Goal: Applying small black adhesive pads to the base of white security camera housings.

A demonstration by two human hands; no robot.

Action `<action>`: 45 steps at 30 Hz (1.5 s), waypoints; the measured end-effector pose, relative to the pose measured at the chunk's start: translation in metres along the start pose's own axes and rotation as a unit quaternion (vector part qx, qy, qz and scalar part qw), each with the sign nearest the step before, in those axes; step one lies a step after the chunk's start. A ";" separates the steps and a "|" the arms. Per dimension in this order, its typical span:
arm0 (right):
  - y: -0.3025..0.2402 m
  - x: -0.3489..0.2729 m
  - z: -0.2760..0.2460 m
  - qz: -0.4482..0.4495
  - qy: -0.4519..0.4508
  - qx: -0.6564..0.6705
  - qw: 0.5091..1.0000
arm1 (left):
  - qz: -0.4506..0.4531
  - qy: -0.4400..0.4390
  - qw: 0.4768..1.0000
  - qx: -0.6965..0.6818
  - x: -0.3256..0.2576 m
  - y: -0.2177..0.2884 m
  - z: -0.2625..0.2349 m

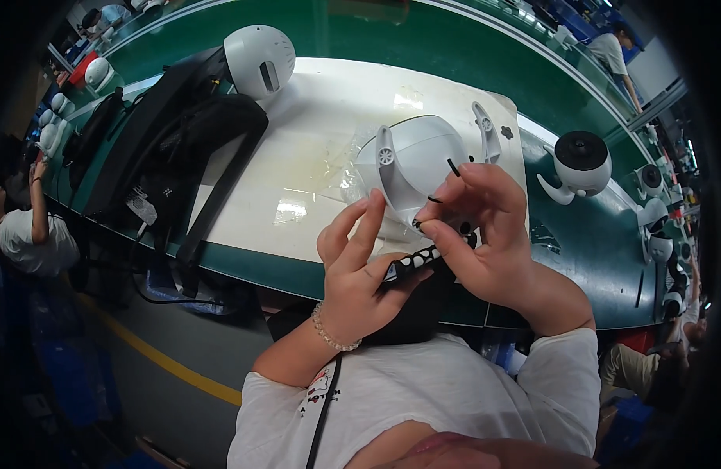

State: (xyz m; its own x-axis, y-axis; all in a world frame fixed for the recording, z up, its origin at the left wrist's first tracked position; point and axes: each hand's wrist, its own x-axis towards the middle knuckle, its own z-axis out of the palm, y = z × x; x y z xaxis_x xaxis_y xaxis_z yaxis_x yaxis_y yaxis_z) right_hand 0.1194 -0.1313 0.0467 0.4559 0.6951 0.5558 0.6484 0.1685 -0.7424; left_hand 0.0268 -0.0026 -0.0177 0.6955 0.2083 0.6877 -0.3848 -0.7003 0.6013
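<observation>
A black strip with white oval spots (411,263) is gripped between the thumb and fingers of my left hand (359,273), whose index and middle fingers point up. My right hand (489,242) is closed in a pinch on a small dark piece (417,225) at the near end of a white housing. A thin black sliver (454,166) sticks out by my right fingers; I cannot tell what it is attached to. The egg-shaped white housing (423,141) lies just beyond my hands, with one curved arm (385,160) ending in a round hub and another arm (486,129) on the right.
Clear plastic film surrounds the housing on a pale board (313,141) over the green table. At left are a white rounded shell (259,62) and black fabric and bars (196,141). A white device with a black top (583,160) stands right. Other people work nearby.
</observation>
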 end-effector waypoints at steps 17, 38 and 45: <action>-0.013 -0.008 0.004 -0.255 -0.057 -0.357 0.897 | 0.009 0.016 1.000 0.023 0.000 -0.003 0.001; 0.005 0.049 -0.001 -0.008 -0.027 -0.131 0.991 | -0.009 0.017 1.000 0.007 0.001 -0.004 0.003; -0.019 0.043 -0.005 -0.151 -0.094 -0.451 0.875 | -0.006 0.019 1.000 0.005 0.001 -0.005 0.004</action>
State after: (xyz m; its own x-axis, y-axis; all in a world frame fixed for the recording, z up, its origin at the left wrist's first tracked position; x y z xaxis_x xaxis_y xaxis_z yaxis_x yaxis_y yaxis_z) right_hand 0.1298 -0.1086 0.0863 0.1279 0.8311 0.5412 0.9778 -0.1969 0.0713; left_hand 0.0314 -0.0021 -0.0217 0.6767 0.2429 0.6950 -0.3703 -0.7036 0.6065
